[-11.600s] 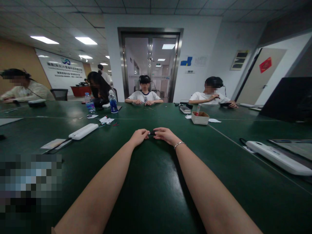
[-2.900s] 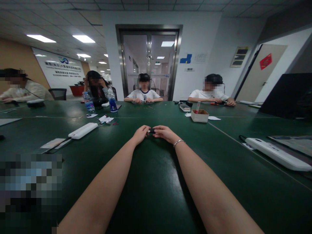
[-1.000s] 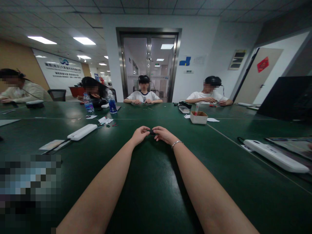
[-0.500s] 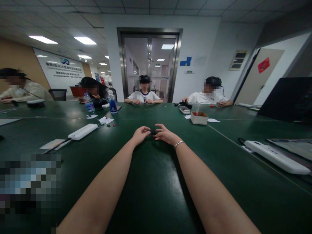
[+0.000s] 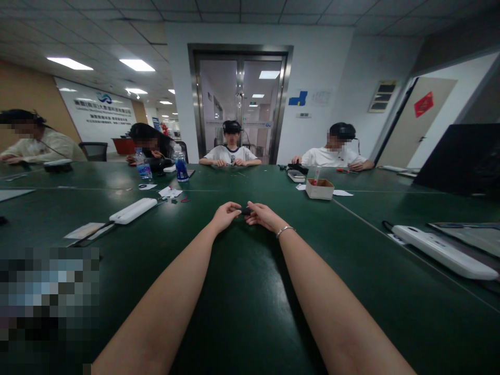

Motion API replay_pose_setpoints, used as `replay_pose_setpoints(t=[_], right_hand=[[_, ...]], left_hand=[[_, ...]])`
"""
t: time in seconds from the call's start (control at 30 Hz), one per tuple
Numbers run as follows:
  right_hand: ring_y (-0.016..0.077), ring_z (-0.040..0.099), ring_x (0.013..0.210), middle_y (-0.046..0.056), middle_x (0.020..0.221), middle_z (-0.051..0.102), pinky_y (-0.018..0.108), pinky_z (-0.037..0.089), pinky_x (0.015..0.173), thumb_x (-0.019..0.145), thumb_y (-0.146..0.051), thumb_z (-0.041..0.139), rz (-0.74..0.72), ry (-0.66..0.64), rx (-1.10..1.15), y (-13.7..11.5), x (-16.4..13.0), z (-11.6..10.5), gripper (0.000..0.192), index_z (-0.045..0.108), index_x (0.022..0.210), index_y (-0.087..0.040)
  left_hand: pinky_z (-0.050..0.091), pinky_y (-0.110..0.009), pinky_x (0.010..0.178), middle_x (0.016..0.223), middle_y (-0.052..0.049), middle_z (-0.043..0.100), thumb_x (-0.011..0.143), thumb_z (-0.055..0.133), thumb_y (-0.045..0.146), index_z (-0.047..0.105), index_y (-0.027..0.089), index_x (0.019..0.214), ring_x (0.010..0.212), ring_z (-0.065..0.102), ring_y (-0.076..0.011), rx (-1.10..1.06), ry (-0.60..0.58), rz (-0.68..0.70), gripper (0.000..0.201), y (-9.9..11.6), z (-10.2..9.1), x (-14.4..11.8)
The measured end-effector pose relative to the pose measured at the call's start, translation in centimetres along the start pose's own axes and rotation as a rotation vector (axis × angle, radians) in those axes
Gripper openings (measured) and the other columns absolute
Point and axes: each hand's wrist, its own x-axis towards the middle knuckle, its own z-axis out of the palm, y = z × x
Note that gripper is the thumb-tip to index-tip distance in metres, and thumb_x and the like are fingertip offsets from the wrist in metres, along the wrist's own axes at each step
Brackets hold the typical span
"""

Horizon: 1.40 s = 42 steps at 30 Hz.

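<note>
Between my two hands is a small black object [image 5: 245, 211], too small to tell its kind. My left hand [image 5: 226, 216] pinches it at its left end with thumb and forefinger. My right hand [image 5: 263, 215] has its fingers closed on the right end, and a silver bracelet [image 5: 286, 231] circles that wrist. Both forearms reach forward over the dark green table [image 5: 242, 291], and the hands are just above its surface. The fingers partly hide the object.
Ahead on the right stands a small open box [image 5: 319, 189]. Two bottles [image 5: 181, 166] are at the far left. White power banks or similar cases lie left [image 5: 133, 211] and right [image 5: 443, 252]. Paper scraps [image 5: 170, 192] lie left. Several people sit across the table; a dark screen [image 5: 459, 159] is right.
My right hand's fingers, raised and spread before, have come down and closed on the black object. My left hand stays where it was.
</note>
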Motion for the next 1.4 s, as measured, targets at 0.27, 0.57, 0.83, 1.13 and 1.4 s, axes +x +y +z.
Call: replay_pose_setpoints(t=[0.27, 0.57, 0.83, 1.13, 1.4], right_hand=[[0.0089, 0.063, 0.054, 0.0, 0.075, 0.057, 0.018, 0.055, 0.054, 0.078, -0.005, 0.062, -0.042, -0.046, 0.045, 0.27, 0.01, -0.3, 0.027, 0.047, 0.097, -0.015], [0.0086, 0.061, 0.053, -0.002, 0.074, 0.057, 0.016, 0.052, 0.047, 0.07, 0.002, 0.066, -0.09, -0.097, -0.031, 0.45, 0.1, -0.32, 0.04, 0.045, 0.098, -0.017], [0.0081, 0.056, 0.045, 0.0, 0.06, 0.057, 0.015, 0.046, 0.04, 0.088, -0.014, 0.049, -0.029, -0.089, -0.099, 0.37, 0.48, -0.05, 0.001, 0.049, 0.088, -0.013], [0.0067, 0.054, 0.042, -0.001, 0.06, 0.056, 0.014, 0.045, 0.038, 0.089, -0.015, 0.048, -0.035, -0.072, -0.122, 0.39, 0.33, -0.13, 0.002, 0.048, 0.09, -0.014], [0.0079, 0.057, 0.045, 0.0, 0.063, 0.058, 0.015, 0.048, 0.04, 0.086, -0.017, 0.055, -0.032, -0.071, -0.058, 0.44, 0.34, -0.29, 0.011, 0.047, 0.093, -0.014]], left_hand=[[0.043, -0.026, 0.063, 0.068, -0.002, 0.059, 0.068, 0.063, 0.02, 0.061, 0.014, 0.085, 0.061, 0.055, -0.0122, -0.042, -0.007, -0.014, 0.019, -0.5, 0.06, 0.21], [0.043, -0.025, 0.059, 0.066, -0.001, 0.059, 0.069, 0.061, 0.017, 0.062, 0.014, 0.085, 0.06, 0.054, -0.0114, -0.023, -0.007, -0.025, 0.016, -0.52, 0.04, 0.23], [0.043, -0.024, 0.058, 0.067, -0.001, 0.059, 0.068, 0.061, 0.018, 0.062, 0.014, 0.085, 0.06, 0.054, -0.011, -0.024, -0.014, -0.019, 0.017, -0.47, -0.09, 0.18], [0.042, -0.025, 0.06, 0.067, -0.001, 0.059, 0.069, 0.059, 0.018, 0.062, 0.014, 0.085, 0.06, 0.053, -0.0111, -0.032, 0.0, -0.017, 0.016, -0.75, -0.01, 0.37], [0.043, -0.025, 0.061, 0.065, -0.001, 0.058, 0.068, 0.061, 0.018, 0.062, 0.014, 0.083, 0.059, 0.053, -0.0113, -0.036, 0.006, -0.035, 0.015, -0.14, -0.01, 0.15]])
